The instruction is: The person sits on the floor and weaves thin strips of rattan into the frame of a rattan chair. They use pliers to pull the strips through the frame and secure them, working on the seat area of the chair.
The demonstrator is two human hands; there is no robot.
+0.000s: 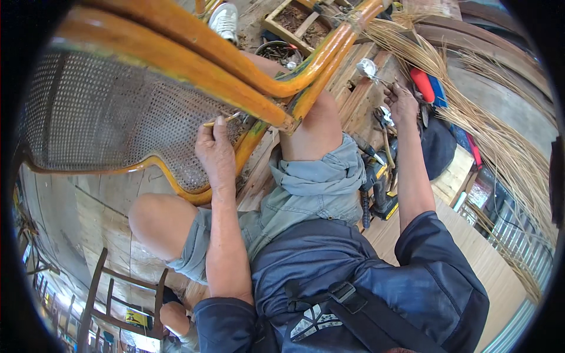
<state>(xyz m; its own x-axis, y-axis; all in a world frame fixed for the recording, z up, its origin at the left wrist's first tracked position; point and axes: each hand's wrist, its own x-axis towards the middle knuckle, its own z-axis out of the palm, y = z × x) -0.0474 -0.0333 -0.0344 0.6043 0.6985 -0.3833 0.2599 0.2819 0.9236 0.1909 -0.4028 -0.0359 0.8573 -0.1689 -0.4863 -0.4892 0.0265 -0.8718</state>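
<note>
My left hand (pixel 216 147) is closed in a pinch on a thin yellow stick (pixel 219 121) with a whitish tip. It is held over the woven cane panel (pixel 159 115) of an orange-yellow wooden chair frame (pixel 235 79), close to a joint of the frame. Off to the right, my right hand (pixel 402 105) pinches a thin stick (pixel 385 81), its far end reaching toward a crumpled white lump (pixel 367 68) on the wooden bench. Whether stick and lump touch, I cannot tell.
Loose rattan strands (pixel 471 117) spread along the right. Pliers (pixel 385 120) and a yellow-black power drill (pixel 382 188) lie beside my thigh, near a red-handled tool (pixel 422 84). A bucket (pixel 281 53) and wooden box (pixel 300 26) stand ahead. A dark chair frame (pixel 112 312) stands lower left.
</note>
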